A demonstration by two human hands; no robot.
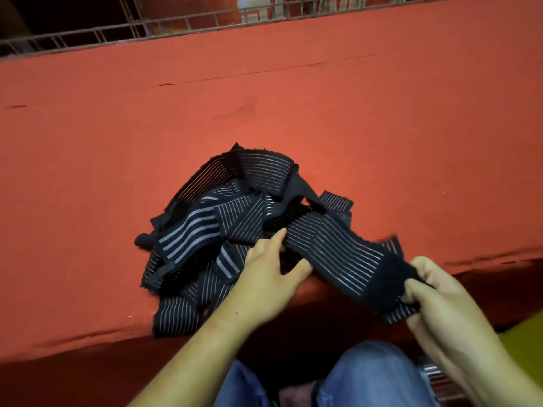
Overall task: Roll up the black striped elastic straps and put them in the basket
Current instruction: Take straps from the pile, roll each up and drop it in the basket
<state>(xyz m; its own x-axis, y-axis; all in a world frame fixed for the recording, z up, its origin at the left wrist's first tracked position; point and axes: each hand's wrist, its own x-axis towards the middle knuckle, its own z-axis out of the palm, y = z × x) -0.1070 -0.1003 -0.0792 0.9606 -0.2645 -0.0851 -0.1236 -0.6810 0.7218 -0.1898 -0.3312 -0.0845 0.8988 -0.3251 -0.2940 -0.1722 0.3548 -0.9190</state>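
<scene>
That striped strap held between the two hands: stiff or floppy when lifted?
Probably floppy: the strap curves between left hand and right hand, and the pile beside it lies crumpled. Likely light, since finger pinches hold it. Its fuzzy dark end probably resists slipping.

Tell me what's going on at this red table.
A person sits at the red table with a loose pile of black striped elastic straps near its front edge. They have drawn one strap out of it. The right hand pinches its plain black end, and the left hand grips it closer to the pile. The strap lies flat between the hands, not yet rolled. No basket is in view.
</scene>
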